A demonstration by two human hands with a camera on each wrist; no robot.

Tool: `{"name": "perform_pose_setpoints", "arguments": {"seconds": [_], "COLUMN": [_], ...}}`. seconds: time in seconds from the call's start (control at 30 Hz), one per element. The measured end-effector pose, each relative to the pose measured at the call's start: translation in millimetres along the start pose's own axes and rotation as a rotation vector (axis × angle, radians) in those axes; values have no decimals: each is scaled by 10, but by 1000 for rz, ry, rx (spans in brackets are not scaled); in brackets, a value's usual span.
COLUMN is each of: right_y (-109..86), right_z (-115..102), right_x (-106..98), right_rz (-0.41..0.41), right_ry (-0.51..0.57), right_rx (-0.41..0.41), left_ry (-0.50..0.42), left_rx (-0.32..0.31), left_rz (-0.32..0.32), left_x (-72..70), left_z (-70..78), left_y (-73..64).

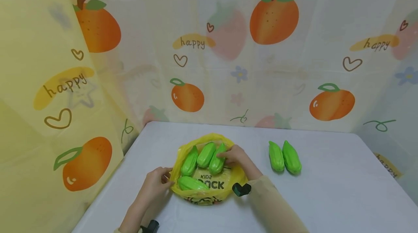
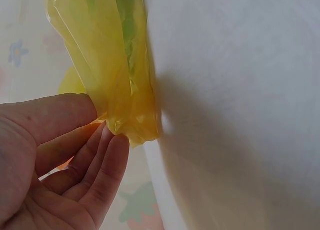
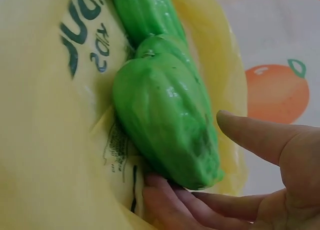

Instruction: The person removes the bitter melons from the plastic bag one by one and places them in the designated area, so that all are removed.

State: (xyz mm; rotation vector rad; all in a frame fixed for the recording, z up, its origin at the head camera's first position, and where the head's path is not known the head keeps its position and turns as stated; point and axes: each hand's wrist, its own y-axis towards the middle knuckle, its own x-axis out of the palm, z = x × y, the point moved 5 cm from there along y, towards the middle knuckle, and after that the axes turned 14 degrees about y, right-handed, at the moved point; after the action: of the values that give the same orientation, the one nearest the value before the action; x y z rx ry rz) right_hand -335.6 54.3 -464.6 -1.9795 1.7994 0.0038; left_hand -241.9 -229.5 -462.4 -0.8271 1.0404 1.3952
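Observation:
A yellow plastic bag (image 1: pixel 225 193) lies with its mouth wide, printed with dark letters. Several green ridged gourd-shaped pieces are inside; three sit side by side at the back and one green gourd (image 1: pixel 192 183) lies at the front. My left hand (image 1: pixel 156 182) pinches the bag's left rim between thumb and fingers, as the left wrist view also shows. Inside the bag's right side, my right hand (image 1: pixel 236 155) is at the rightmost back gourd (image 3: pixel 162 115). Its fingers (image 3: pixel 172 202) reach under that gourd's end, while the thumb (image 3: pixel 250 132) stands apart from it.
To the right of the bag, two more green gourds (image 1: pixel 283 157) lie side by side on the white table (image 1: pixel 339 189). A fruit-printed curtain (image 1: pixel 225 91) hangs behind the table and along its left and right sides.

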Motion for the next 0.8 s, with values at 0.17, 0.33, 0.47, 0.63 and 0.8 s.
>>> {"name": "perform_pose_setpoints", "arguments": {"seconds": [0.17, 0.33, 0.47, 0.63, 0.8], "right_y": [9, 3, -23, -46, -61], "right_z": [8, 10, 0, -18, -29], "right_x": [44, 68, 80, 100, 118], "right_rz": [-3, -17, -23, -24, -28], "right_ry": [-15, -39, -38, -24, -18], "right_rx": [3, -15, -25, -25, -38], "left_ry": [0, 0, 2, -3, -3], "left_rx": [1, -4, -3, 0, 4], "left_rz": [-3, -8, -7, -8, -7], "left_x": [1, 15, 16, 12, 15], "left_z": [3, -3, 2, 8, 8], "left_y": [0, 0, 0, -1, -2]}}
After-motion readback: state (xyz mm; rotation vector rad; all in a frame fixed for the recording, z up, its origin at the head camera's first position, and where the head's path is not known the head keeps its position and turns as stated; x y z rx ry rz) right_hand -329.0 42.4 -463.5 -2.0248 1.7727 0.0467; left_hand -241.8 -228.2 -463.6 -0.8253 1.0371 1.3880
